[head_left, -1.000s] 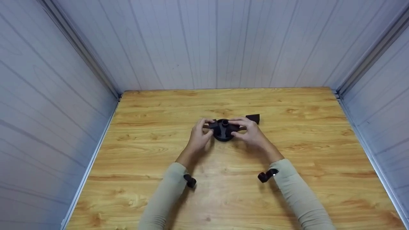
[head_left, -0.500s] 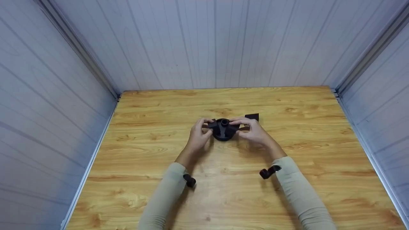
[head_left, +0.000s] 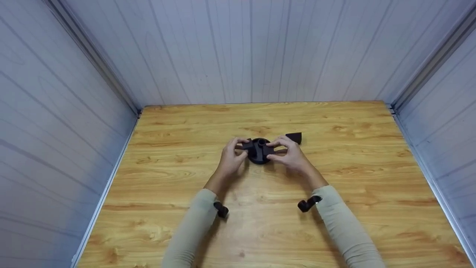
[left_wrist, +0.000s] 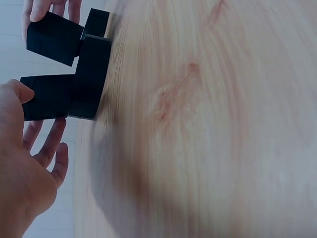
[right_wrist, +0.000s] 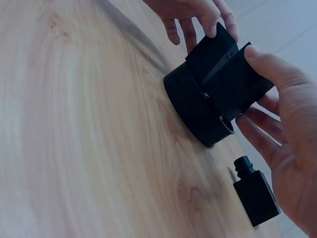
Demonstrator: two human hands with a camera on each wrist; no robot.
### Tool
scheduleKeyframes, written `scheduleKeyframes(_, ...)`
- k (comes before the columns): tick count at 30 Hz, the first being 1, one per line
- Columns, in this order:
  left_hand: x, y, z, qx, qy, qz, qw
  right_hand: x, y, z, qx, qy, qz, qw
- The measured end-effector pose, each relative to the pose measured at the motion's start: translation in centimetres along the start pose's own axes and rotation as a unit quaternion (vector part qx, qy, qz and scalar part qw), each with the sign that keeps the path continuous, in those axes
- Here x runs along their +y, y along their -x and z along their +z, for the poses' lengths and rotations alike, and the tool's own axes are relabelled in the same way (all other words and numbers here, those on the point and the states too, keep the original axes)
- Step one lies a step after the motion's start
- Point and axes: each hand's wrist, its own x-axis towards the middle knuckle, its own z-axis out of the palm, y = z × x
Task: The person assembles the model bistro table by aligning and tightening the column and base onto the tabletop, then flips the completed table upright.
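Observation:
A round black base point(head_left: 259, 160) with a short round tube near its far rim rests on the wooden table. On its left side stands a black rectangular block point(left_wrist: 47, 96), which my left hand point(head_left: 230, 160) pinches between thumb and fingers. Opposite, my right hand point(head_left: 292, 152) pinches a second black block point(right_wrist: 240, 82) the same way. That block leans over the base's right side, its lower end right at the rim in the right wrist view. The two blocks spread apart toward their tops in the left wrist view.
A third black block point(right_wrist: 256, 198) with a ridged round neck lies on the table point(head_left: 178, 171) just beyond my right hand. White panelled walls point(head_left: 238, 52) enclose the table at the back and both sides.
My right hand has shifted slightly right and then back left over the base with its block. The left hand and the base stay nearly in place.

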Motion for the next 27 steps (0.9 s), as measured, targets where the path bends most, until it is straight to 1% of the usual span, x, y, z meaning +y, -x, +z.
scheduleKeyframes(6,-0.3,-0.1,-0.2,-0.002,0.008,0.000,1.0000,0.2,0.2,0.7,0.020,0.035,-0.029,0.9988)
scheduleKeyframes(9,-0.3,-0.1,-0.3,-0.004,0.013,-0.003,0.9999,0.5,0.2,0.9,0.027,0.041,-0.036,0.9982)
scheduleKeyframes(12,-0.3,-0.1,-0.3,-0.004,0.018,-0.003,0.9998,0.4,0.3,1.0,0.027,0.036,-0.035,0.9984)
scheduleKeyframes(15,-0.4,-0.1,-0.4,-0.001,0.019,-0.001,0.9998,0.1,0.2,0.8,0.012,0.026,-0.016,0.9995)
scheduleKeyframes(19,-0.5,0.0,-0.4,0.001,0.022,0.001,0.9997,-0.2,0.1,0.5,-0.022,-0.008,0.022,0.9995)
scheduleKeyframes(24,-0.4,0.0,-0.4,0.000,0.025,-0.002,0.9997,-0.6,-0.1,0.2,-0.065,-0.029,0.024,0.9972)
scheduleKeyframes(27,-0.2,0.1,-0.4,-0.001,0.022,-0.002,0.9998,-0.7,-0.1,0.2,-0.078,-0.035,0.028,0.9959)
